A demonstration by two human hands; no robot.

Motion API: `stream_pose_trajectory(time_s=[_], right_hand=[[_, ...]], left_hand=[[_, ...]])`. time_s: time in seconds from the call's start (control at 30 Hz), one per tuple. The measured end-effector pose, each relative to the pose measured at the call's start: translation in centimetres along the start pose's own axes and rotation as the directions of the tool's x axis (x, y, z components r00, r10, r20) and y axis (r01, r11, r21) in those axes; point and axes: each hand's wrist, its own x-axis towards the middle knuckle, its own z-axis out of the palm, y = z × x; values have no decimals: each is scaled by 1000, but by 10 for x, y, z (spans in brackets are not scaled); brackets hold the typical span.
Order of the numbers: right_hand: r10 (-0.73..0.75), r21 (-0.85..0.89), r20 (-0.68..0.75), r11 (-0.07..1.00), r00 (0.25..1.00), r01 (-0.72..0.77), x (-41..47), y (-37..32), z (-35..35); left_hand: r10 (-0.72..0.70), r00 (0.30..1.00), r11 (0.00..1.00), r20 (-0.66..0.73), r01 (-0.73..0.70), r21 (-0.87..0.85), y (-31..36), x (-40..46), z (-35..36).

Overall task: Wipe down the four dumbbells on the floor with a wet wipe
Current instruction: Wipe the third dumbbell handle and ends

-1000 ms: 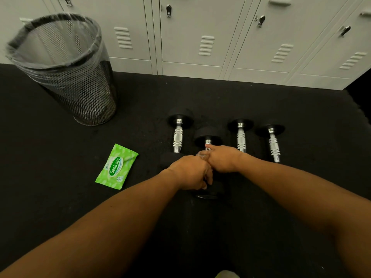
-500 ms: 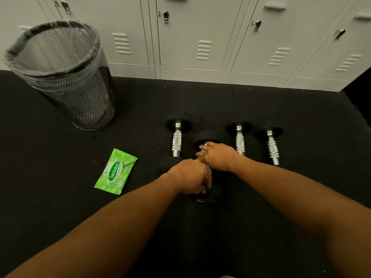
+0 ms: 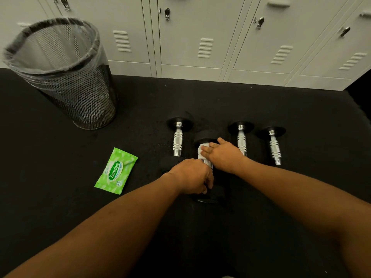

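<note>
White wet wipe (image 3: 201,150) lay pressed under the right hand (image 3: 224,155) with flat fingers, rubbing the second dumbbell's handle (image 3: 207,163); the left hand (image 3: 192,178) clenched its near end, probably steadying it.

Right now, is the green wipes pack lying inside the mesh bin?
No, the pack lies flat on the black floor, in front of the bin.

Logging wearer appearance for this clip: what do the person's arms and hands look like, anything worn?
Both forearms are bare, with no sleeves in view. The left hand and right hand wear no gloves, and no watch, bracelet or ring shows on either wrist or on the fingers that are visible.
</note>
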Motion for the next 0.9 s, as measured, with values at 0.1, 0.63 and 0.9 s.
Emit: stream_pose_trajectory(time_s=[0.1,0.63,0.9], right_hand=[[95,-28,-25,995,995,-96,12,-15,-1],[628,856,446,-89,638,-510,-10,19,-9],[316,676,696,-590,645,-440,-6,16,-16]], left_hand=[[9,1000,1000,13,-9,-8,-1,-1,-1],[12,999,998,46,-9,-60,-1,5,-2],[-48,992,996,116,56,-66,-15,-2,0]])
